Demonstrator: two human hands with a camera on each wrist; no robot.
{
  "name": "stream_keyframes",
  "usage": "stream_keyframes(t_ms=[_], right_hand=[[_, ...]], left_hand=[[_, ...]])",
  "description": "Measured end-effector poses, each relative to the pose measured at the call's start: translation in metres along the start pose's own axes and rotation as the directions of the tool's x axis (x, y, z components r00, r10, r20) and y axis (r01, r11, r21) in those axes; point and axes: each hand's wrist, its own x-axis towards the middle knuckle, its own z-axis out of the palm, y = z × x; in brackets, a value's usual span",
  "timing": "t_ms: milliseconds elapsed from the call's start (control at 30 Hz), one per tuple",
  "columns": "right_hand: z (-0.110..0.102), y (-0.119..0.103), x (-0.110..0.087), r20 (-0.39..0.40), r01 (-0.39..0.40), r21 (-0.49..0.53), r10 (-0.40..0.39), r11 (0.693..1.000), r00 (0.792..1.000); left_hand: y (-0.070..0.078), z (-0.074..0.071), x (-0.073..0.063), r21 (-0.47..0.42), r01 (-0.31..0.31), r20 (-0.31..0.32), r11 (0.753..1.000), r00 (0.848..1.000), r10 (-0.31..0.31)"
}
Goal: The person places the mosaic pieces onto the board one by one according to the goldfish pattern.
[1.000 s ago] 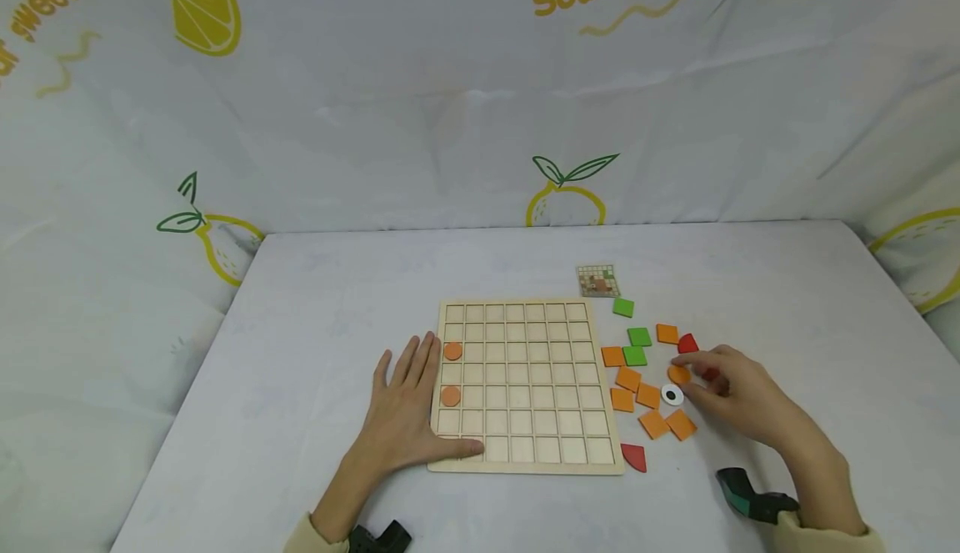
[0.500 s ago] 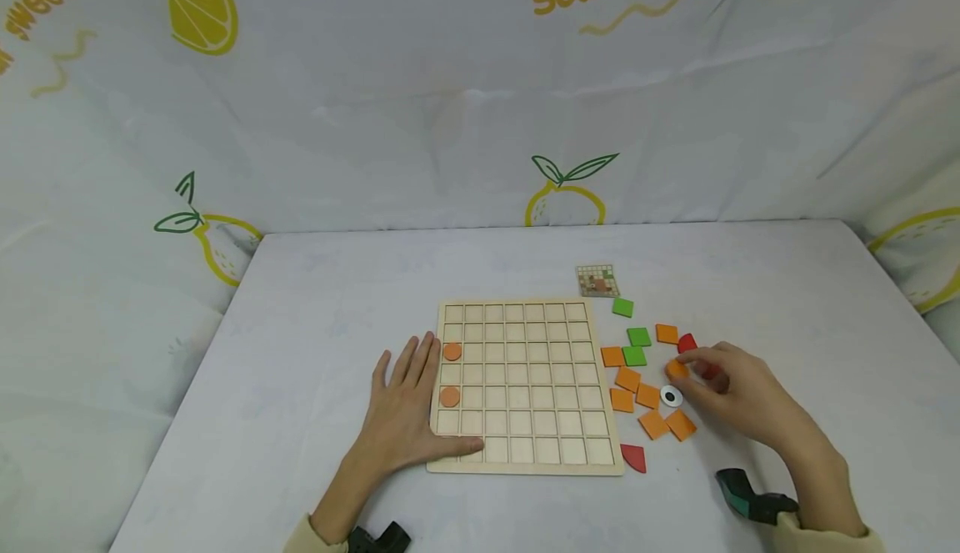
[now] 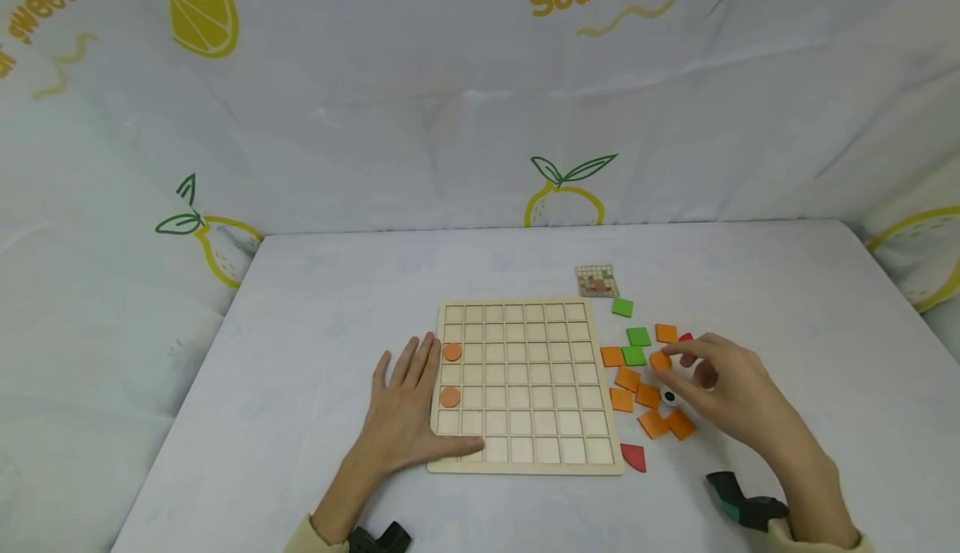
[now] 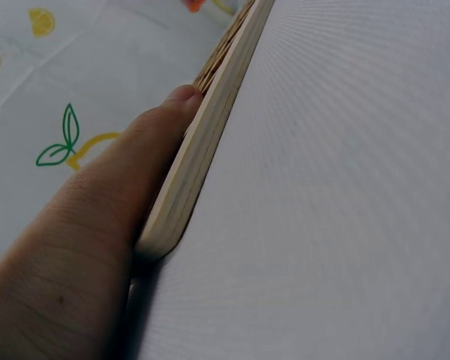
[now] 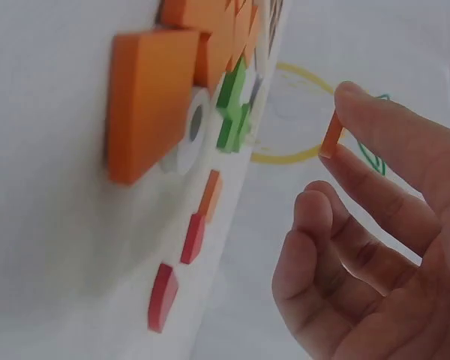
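A square wooden grid board (image 3: 540, 469) lies on the table in the head view. Two orange discs sit in its leftmost column, an upper disc (image 3: 452, 352) and a lower disc (image 3: 450, 397). My left hand (image 3: 401, 419) rests with straight fingers along the board's left edge, its thumb over the bottom-left corner. Between thumb and index finger, my right hand (image 3: 727, 390) pinches another orange disc (image 3: 661, 360). The right wrist view shows this disc (image 5: 331, 135) edge-on, raised off the table, the other fingers curled.
Right of the board lie several orange square tiles (image 3: 652, 425), green tiles (image 3: 639, 337), red quarter-round pieces (image 3: 633, 457) and a white disc with a black centre (image 3: 670, 396). A small pattern card (image 3: 597, 281) lies past the board's top-right corner.
My right hand has lifted the orange disc from among the loose pieces and moved it a little left towards the board. My left hand stays in place.
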Motion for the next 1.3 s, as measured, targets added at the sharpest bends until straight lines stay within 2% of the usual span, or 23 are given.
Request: stream_keyframes(t_ms=[133,267,400,567,867,967,1100,1167,1300], right_hand=[[-0.001,-0.012,0.0,-0.017,0.012,0.02,-0.011,1.0,1.0],[0.0,-0.023,-0.002,-0.063,0.071,0.046,-0.068,0.996,0.996],[0.004,-0.033,-0.005,-0.125,0.157,0.081,-0.147,0.984,0.981],[0.01,-0.046,-0.006,-0.161,0.223,0.125,-0.202,0.967,0.966],[0.023,-0.069,-0.01,-0.174,0.243,0.164,-0.214,0.956,0.961],[0.03,-0.077,-0.01,-0.192,0.29,0.185,-0.255,0.939,0.948],[0.041,-0.088,-0.008,-0.21,0.373,0.231,-0.328,0.899,0.921],[0.047,-0.095,-0.008,-0.19,0.376,0.244,-0.336,0.894,0.923],[0.055,-0.109,-0.007,-0.113,0.32,0.255,-0.3,0.913,0.947]], left_hand=[[0.0,0.0,0.001,0.002,-0.004,-0.005,1.0,1.0,0.004],[0.0,0.0,0.001,0.007,0.002,0.005,1.0,1.0,-0.002],[0.0,-0.001,0.001,0.008,0.005,0.01,1.0,1.0,-0.005],[0.0,-0.001,0.001,0.009,0.001,0.004,1.0,1.0,-0.001],[-0.001,-0.001,0.002,0.009,0.001,0.004,1.0,1.0,-0.001],[0.0,-0.001,0.002,0.012,0.003,0.007,1.0,1.0,-0.003],[0.001,-0.002,0.003,0.018,0.013,0.02,1.0,1.0,-0.014],[0.001,-0.001,0.002,0.018,0.013,0.018,1.0,1.0,-0.014],[0.0,0.0,0.002,0.012,0.007,0.006,1.0,1.0,-0.007]])
